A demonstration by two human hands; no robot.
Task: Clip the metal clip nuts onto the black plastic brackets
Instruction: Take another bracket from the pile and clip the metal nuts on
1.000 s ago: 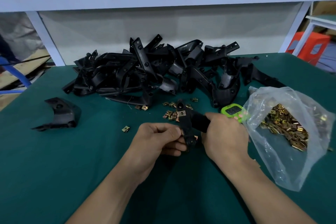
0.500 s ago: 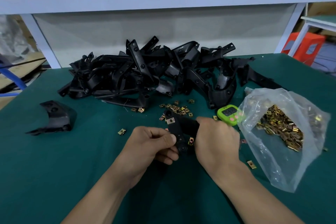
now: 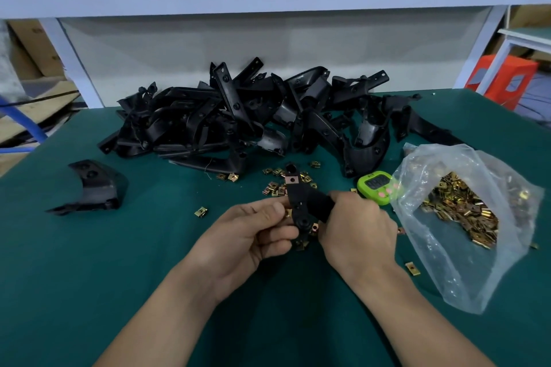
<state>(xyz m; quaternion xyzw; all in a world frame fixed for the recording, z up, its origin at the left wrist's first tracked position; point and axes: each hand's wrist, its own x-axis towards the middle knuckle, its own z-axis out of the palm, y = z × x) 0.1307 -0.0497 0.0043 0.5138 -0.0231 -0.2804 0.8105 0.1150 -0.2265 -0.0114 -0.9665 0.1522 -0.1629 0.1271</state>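
Note:
Both hands hold one black plastic bracket just above the green table. My left hand pinches its lower left edge. My right hand wraps its right arm. A metal clip nut sits clipped on the bracket's upper tab. Another clip nut shows at the lower end beside my right thumb; whether it is seated I cannot tell. Loose clip nuts lie scattered just behind the bracket. A large pile of black brackets fills the back of the table.
A clear plastic bag full of clip nuts lies at the right. A green timer stands beside it. One separate black bracket lies at the left. Stray nuts lie on the green table at left and right.
Both hands have stayed on the bracket and turned it slightly. The view has shifted a little, so the scene sits lower left than a second ago.

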